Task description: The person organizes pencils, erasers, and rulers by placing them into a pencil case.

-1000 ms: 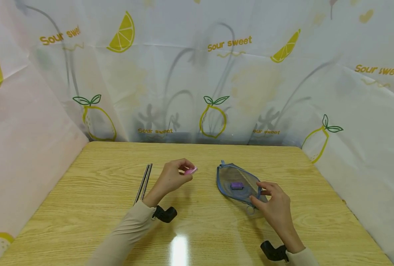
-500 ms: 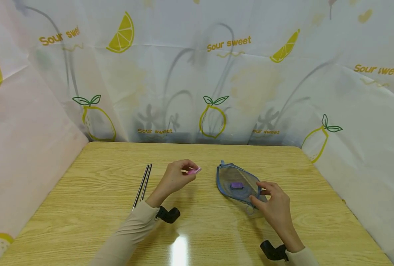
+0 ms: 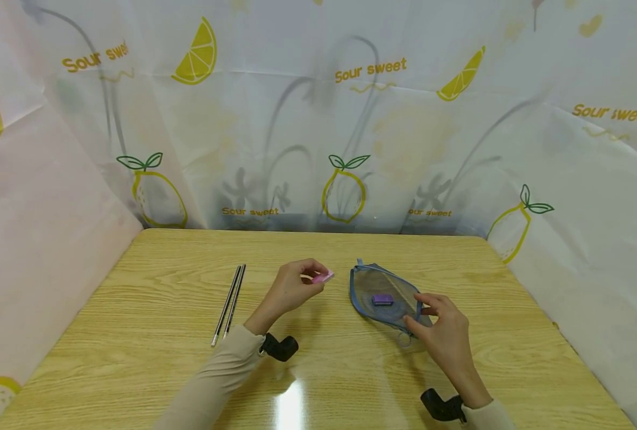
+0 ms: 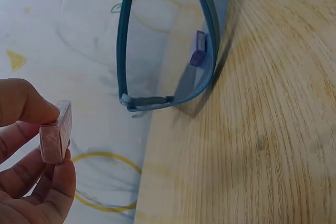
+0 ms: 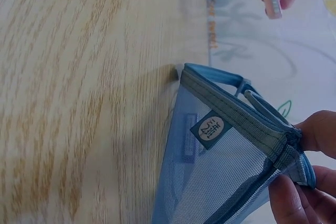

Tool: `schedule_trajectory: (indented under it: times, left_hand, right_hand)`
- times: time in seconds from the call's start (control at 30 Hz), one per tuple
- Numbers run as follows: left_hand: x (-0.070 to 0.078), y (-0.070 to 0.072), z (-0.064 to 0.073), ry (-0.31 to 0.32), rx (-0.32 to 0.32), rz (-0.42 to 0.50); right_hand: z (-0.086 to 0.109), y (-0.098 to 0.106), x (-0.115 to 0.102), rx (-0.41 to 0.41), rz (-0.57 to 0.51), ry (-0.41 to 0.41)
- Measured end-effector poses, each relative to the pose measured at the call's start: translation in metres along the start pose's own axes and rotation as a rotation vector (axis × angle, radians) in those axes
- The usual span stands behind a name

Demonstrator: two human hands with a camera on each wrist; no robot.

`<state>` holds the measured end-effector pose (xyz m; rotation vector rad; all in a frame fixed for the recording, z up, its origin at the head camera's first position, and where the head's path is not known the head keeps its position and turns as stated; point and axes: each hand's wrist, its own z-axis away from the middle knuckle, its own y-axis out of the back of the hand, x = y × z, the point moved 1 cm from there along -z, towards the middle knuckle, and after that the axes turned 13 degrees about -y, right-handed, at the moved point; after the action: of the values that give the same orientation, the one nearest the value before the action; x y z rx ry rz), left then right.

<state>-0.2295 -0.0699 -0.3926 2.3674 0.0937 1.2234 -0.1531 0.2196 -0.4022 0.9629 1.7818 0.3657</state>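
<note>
Wood-grained tabletop [image 3: 361,382] below, my left hand [image 3: 293,288] pinches a pink block [image 3: 324,278], probably light and firm, best held by its flat sides, near the mesh pouch [image 5: 207,169]; my right hand [image 3: 449,325] grips one end of that pouch, likely soft and floppy.

From above, head view looks down the tabletop [image 3: 351,376]; closer, sideways-tipped wrist views face its far edge, sharing the pouch [image 5: 210,166].

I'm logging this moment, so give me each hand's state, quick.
Left hand: holding the pink block between thumb and fingers.
Right hand: gripping the blue mesh pouch by its rim.
</note>
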Motion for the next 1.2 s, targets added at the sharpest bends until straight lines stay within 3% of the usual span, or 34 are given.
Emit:
schedule_trajectory:
  times: [0.7,1.2]
  left_hand:
    - [0.005,-0.024,-0.015,-0.086,-0.036,0.004]
    - [0.007,-0.045,-0.021,-0.079,-0.098,0.035]
  right_hand:
    - [0.001,0.0,0.0,-0.003,0.013,-0.009]
    - [0.001,0.002,-0.001,0.001,0.005,0.008]
